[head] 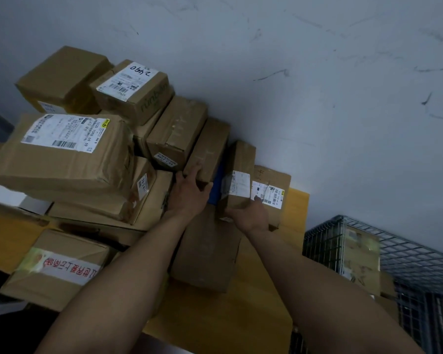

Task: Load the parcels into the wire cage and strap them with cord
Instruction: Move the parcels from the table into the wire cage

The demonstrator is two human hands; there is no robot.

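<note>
The left hand [189, 191] grips the near end of a slim box [209, 146], and the right hand [251, 215] grips a labelled box [237, 182] just beside it. Both boxes are near the table [298, 203] edge, against the wall. The cage [417, 254] (one parcel [361, 254] inside) sits lower right. A pile [62, 154] crowds the left.

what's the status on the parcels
Left hand grips narrow box. Right hand grips labelled box. Both on the pile, not yet in wire cage. Neighbour boxes packed tight against them.
</note>
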